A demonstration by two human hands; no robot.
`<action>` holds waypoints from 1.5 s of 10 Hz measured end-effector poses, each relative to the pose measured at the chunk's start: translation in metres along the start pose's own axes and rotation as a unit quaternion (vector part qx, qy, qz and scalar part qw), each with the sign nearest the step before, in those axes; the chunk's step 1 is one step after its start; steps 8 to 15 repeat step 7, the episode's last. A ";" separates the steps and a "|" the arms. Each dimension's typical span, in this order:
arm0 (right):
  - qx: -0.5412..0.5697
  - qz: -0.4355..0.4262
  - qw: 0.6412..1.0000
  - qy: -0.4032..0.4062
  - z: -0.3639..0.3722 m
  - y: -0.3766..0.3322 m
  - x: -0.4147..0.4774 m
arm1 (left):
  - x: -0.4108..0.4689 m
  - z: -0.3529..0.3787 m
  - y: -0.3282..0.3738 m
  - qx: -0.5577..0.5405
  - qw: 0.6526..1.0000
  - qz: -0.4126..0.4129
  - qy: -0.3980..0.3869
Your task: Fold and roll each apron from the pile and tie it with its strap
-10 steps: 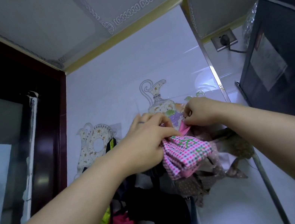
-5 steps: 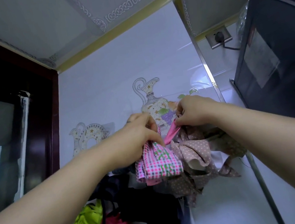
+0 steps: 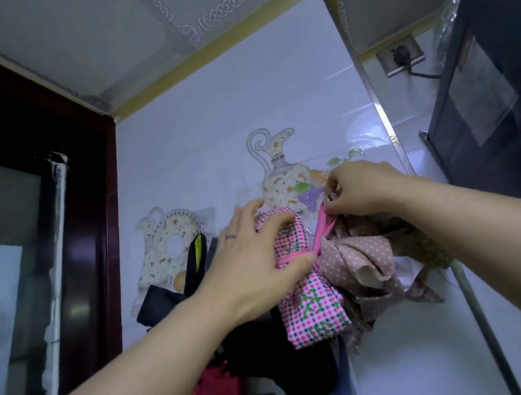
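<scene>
While the left hand (image 3: 246, 262) grips the checked roll (image 3: 310, 310) up by the wall (image 3: 206, 137), just beside a dotted apron (image 3: 356, 253), and the right hand (image 3: 362, 189) pinches its pink strap (image 3: 321, 232) taut, risk: pinch slips, wrap slackens, roll uncoils or drops.

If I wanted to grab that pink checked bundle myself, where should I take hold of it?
Wrap it around its upper half, by the pink strap, coming from the left. The pink checked roll stands upright and slim enough to span, and brown dotted cloth crowds its right side. The left hand holds it there.
</scene>
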State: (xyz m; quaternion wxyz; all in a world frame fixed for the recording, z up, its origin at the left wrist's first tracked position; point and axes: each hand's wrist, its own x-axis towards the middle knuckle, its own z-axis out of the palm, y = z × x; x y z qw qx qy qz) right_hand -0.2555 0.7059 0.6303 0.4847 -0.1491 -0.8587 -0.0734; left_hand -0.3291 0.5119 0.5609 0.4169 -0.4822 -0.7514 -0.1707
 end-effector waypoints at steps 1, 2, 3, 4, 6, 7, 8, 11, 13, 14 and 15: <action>-0.006 0.003 1.000 0.001 0.000 0.000 -0.001 | -0.002 0.014 0.012 0.043 0.997 -0.004 -0.058; -0.002 0.011 1.000 0.002 0.001 0.001 -0.002 | 0.000 0.022 0.006 0.107 0.992 0.035 -0.053; 0.012 0.019 0.999 0.024 0.006 0.001 -0.006 | 0.001 0.024 -0.002 0.121 0.985 0.024 -0.118; 0.023 0.026 0.998 0.048 0.008 -0.001 -0.010 | 0.003 0.021 -0.006 0.119 0.979 -0.005 -0.166; -0.011 0.032 0.997 0.067 0.001 -0.005 -0.017 | -0.002 0.011 -0.001 0.083 0.989 -0.001 -0.125; 0.024 0.022 0.997 0.067 -0.007 -0.006 -0.021 | -0.002 0.006 0.000 0.075 0.991 -0.001 -0.110; 0.024 0.022 0.997 0.067 -0.007 -0.006 -0.021 | -0.002 0.006 0.000 0.075 0.991 -0.001 -0.110; 0.024 0.022 0.997 0.067 -0.007 -0.006 -0.021 | -0.002 0.006 0.000 0.075 0.991 -0.001 -0.110; 0.024 0.022 0.997 0.067 -0.007 -0.006 -0.021 | -0.002 0.006 0.000 0.075 0.991 -0.001 -0.110; 0.024 0.022 0.997 0.067 -0.007 -0.006 -0.021 | -0.002 0.006 0.000 0.075 0.991 -0.001 -0.110; 0.024 0.022 0.997 0.067 -0.007 -0.006 -0.021 | -0.002 0.006 0.000 0.075 0.991 -0.001 -0.110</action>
